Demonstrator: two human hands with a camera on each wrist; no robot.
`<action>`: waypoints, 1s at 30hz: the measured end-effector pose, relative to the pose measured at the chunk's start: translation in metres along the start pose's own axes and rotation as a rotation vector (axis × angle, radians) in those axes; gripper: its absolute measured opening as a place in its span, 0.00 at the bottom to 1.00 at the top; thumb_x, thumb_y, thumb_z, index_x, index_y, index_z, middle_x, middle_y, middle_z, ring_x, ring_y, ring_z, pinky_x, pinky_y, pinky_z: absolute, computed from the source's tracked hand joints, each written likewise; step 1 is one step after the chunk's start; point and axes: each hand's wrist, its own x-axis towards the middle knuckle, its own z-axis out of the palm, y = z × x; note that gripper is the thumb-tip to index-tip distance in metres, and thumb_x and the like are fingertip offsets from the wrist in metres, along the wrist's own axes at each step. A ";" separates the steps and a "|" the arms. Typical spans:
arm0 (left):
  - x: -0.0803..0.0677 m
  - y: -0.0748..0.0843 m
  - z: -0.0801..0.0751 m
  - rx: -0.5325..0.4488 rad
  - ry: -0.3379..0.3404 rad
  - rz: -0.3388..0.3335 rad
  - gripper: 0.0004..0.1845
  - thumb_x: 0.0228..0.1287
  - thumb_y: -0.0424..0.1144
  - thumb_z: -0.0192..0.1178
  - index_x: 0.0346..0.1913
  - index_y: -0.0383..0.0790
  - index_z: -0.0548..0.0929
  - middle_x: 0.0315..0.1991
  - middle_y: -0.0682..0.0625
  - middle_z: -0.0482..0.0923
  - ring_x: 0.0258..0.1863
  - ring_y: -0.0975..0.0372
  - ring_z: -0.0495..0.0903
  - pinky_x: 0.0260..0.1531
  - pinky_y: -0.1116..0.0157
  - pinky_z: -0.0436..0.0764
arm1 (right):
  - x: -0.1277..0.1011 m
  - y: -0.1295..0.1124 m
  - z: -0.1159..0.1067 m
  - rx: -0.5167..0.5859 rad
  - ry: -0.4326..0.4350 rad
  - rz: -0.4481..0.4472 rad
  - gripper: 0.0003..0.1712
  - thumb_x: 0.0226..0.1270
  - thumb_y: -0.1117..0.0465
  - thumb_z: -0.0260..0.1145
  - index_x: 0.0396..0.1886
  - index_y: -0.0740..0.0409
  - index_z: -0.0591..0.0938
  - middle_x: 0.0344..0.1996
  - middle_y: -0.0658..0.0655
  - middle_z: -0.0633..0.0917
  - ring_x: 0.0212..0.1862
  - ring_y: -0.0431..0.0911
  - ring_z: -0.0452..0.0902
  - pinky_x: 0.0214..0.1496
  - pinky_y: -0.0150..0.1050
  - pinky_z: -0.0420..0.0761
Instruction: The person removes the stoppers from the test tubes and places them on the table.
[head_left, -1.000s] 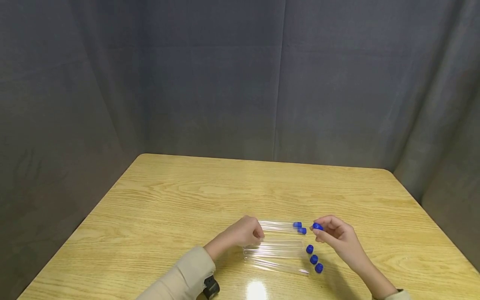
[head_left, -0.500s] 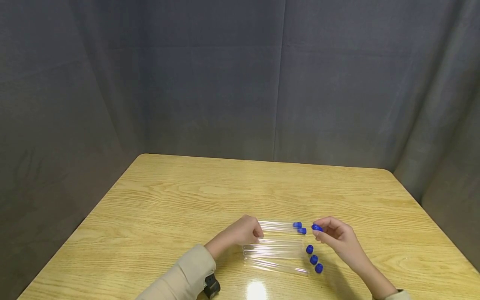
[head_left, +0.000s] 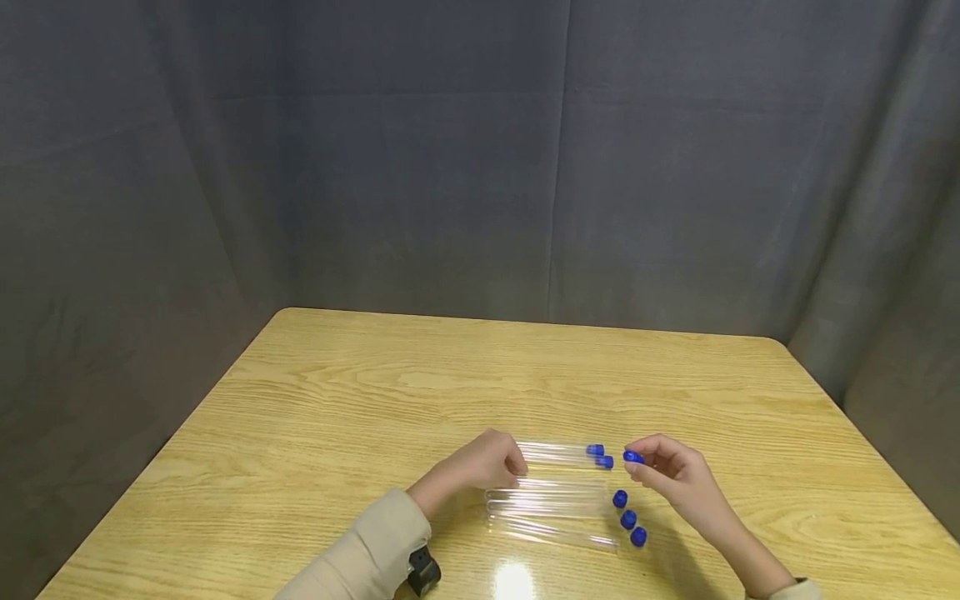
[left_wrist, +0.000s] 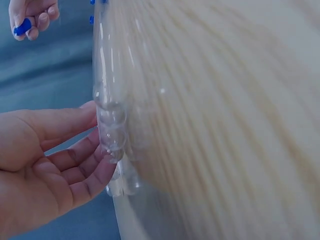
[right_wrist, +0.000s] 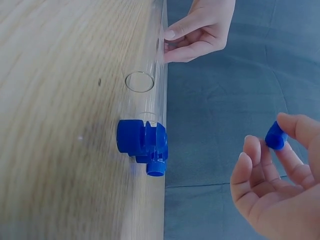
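My right hand (head_left: 673, 473) pinches a blue cap (head_left: 633, 457) between thumb and fingertips, held up above the table to the right of the tubes. Several clear uncapped test tubes (head_left: 551, 500) lie side by side, open ends to the right. At their rounded left ends, my left hand (head_left: 491, 461) has its thumb and curled fingers around a test tube (left_wrist: 112, 125). Two test tubes with blue caps (head_left: 595, 450) lie just beyond, their left ends hidden by that hand. Three loose blue caps (head_left: 628, 519) stand near the open ends.
The wooden table (head_left: 360, 400) spreads to the back and both sides. Behind it hangs a dark grey curtain (head_left: 420, 167). A black wrist device (head_left: 423, 572) sits at the left sleeve (head_left: 375, 537).
The right hand has turned the blue cap slightly and lowered it a little. The left hand and the tubes stay nearly still.
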 end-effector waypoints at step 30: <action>-0.022 -0.012 -0.026 -0.234 0.059 -0.021 0.09 0.60 0.32 0.56 0.40 0.29 0.81 0.37 0.44 0.79 0.36 0.57 0.77 0.34 0.66 0.77 | 0.017 0.016 -0.009 -0.252 -0.175 0.134 0.12 0.62 0.71 0.57 0.44 0.75 0.75 0.33 0.61 0.81 0.30 0.44 0.77 0.27 0.38 0.77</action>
